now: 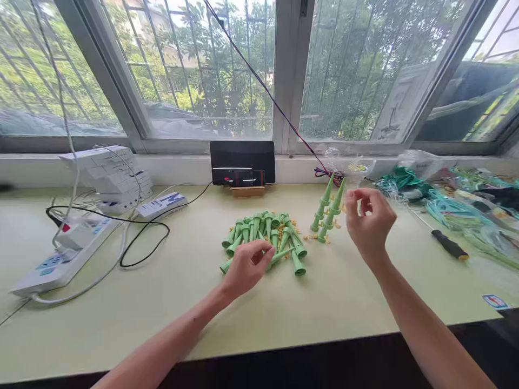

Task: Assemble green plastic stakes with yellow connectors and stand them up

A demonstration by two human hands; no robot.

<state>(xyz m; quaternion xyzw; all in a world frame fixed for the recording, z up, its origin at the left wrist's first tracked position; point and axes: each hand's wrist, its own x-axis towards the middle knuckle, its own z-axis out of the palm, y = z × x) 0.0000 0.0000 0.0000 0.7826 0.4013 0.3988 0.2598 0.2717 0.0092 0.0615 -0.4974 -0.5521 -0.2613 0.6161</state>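
Note:
A heap of several green plastic cone pieces lies in the middle of the pale table, with small yellow bits scattered among them. My left hand rests at the heap's near edge, fingers curled onto one green piece. To the right lie two long stacks of nested green cones. My right hand hovers just right of these stacks, fingers loosely bent, nothing visible in them.
A phone on a wooden stand leans against the window sill. A white power strip with cables and a stack of white boxes are at left. A black-handled screwdriver and bags of green parts are at right.

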